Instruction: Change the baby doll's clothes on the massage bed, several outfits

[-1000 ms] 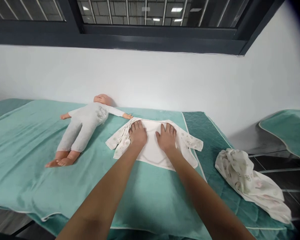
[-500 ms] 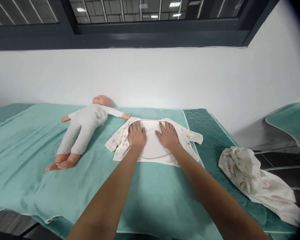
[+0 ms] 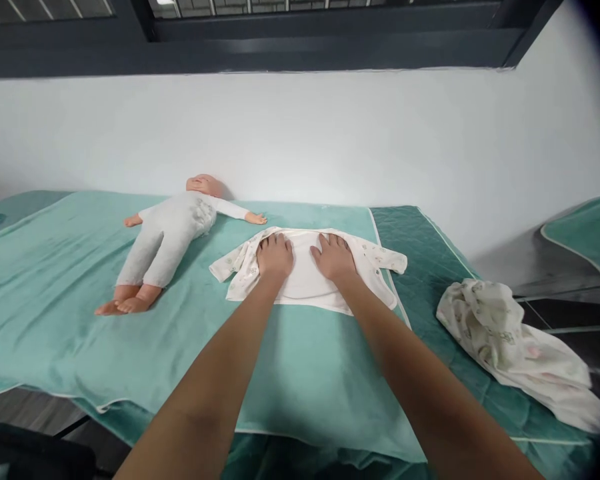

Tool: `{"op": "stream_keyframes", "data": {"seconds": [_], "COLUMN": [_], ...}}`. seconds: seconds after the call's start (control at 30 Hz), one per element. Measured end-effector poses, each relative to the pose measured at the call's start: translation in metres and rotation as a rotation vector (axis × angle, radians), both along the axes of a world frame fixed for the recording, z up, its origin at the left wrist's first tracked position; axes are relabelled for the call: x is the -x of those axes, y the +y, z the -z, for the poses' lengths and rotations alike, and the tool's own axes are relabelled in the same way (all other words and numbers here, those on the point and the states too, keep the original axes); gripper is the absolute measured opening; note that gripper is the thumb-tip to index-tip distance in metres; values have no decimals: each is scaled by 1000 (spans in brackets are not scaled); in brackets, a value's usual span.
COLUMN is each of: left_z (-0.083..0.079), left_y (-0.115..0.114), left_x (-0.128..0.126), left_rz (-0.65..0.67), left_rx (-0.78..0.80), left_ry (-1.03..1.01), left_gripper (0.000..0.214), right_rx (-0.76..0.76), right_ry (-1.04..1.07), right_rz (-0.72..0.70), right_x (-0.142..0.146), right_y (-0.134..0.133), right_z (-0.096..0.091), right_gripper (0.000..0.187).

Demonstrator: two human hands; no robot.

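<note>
A small white baby jacket [image 3: 305, 273] with a faint print lies spread on the green bed cover, its front opened out and its sleeves stretched to both sides. My left hand [image 3: 275, 257] rests flat on the left part of the jacket, fingers pointing toward the wall. On its right part lies my right hand [image 3: 333, 257], palm down with the fingers apart. Left of the jacket a baby doll [image 3: 173, 230] in white clothing lies on its back, its near arm reaching toward the jacket's collar.
A crumpled printed cloth [image 3: 515, 347] lies at the right edge of the bed. The green bed cover [image 3: 80, 267] ends at a white wall [image 3: 300, 140] under a dark window frame [image 3: 300, 50]. Another green cover [image 3: 587, 230] shows at far right.
The view has tipped slightly downward, so the scene sits higher or lower in places. The jacket's upper edge has come away from the doll's hand, with both hands still flat on the jacket.
</note>
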State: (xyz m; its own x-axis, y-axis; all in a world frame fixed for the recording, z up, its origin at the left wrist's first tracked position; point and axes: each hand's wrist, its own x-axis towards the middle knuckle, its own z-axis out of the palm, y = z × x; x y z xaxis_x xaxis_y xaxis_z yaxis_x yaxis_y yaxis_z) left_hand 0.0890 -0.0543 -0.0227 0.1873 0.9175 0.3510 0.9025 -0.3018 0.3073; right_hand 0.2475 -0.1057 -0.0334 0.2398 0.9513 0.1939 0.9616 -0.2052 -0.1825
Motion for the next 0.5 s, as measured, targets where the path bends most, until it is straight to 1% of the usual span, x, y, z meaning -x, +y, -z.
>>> {"op": "stream_keyframes", "data": {"seconds": [0.07, 0.17, 0.23, 0.3, 0.33, 0.4, 0.5], "left_z": [-4, -7, -7, -5, -4, -2, 1], "left_y": [-10, -36, -55, -70, -74, -74, -56], "left_x": [8, 30, 49, 71, 82, 103, 131], "left_rz": [90, 225, 263, 277, 261, 156, -105], "left_rx": [-93, -219, -280, -304, -301, -291, -230], "left_ry": [-173, -424, -457, -410, -379, -335, -301], "left_gripper": [36, 30, 27, 24, 24, 26, 33], "right_rx": [-63, -107, -115, -121, -128, -148, -148], "right_ry": [-53, -95, -108, -105, -92, -38, 50], "right_rz": [-39, -128, -167, -201, -226, -288, -347], "right_x": [3, 6, 8, 8, 7, 6, 7], "right_y": [-4, -10, -13, -17, -19, -23, -26], "right_z": [-1, -5, -8, -11, -12, -12, -8], "right_gripper": [55, 46, 43, 41, 40, 39, 40]}}
